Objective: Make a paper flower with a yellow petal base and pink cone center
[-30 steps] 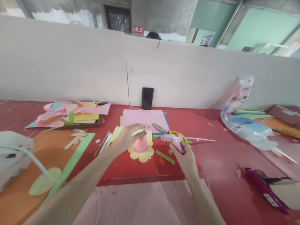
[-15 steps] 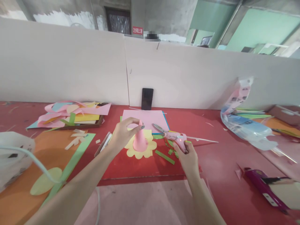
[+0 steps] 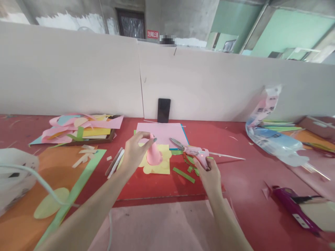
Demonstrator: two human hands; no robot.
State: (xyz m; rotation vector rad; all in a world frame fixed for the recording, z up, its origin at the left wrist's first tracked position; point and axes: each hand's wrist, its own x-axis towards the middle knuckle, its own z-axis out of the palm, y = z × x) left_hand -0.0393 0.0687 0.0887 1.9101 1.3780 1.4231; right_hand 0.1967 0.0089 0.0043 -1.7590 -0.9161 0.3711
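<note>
My left hand (image 3: 134, 150) pinches the tip of a pink paper cone (image 3: 154, 153), which stands upright. Around the cone's base is a yellow scalloped paper piece (image 3: 147, 170), lying partly over a square yellow sheet (image 3: 163, 168). My right hand (image 3: 209, 174) grips the handle of a pink glue gun (image 3: 200, 155), with a long glue stick (image 3: 227, 156) sticking out of its back. The gun's nozzle points left, close to the grey blades of a pair of scissors (image 3: 176, 142), whose handles are mostly hidden behind the gun. Green paper strips (image 3: 184, 175) lie between my hands.
Pink sheets (image 3: 162, 130) lie behind my hands, below a black phone (image 3: 163, 110) leaning on the white partition (image 3: 209, 83). Paper scraps fill a tray (image 3: 104, 140) at left. A plastic bag (image 3: 282, 143) and a purple power strip (image 3: 294, 209) are at right. A white cord (image 3: 39, 183) crosses the left side.
My left hand has shifted slightly left with the pink cone, and the yellow scalloped piece has moved along with it. More of the square yellow sheet now shows. My right hand has hardly moved.
</note>
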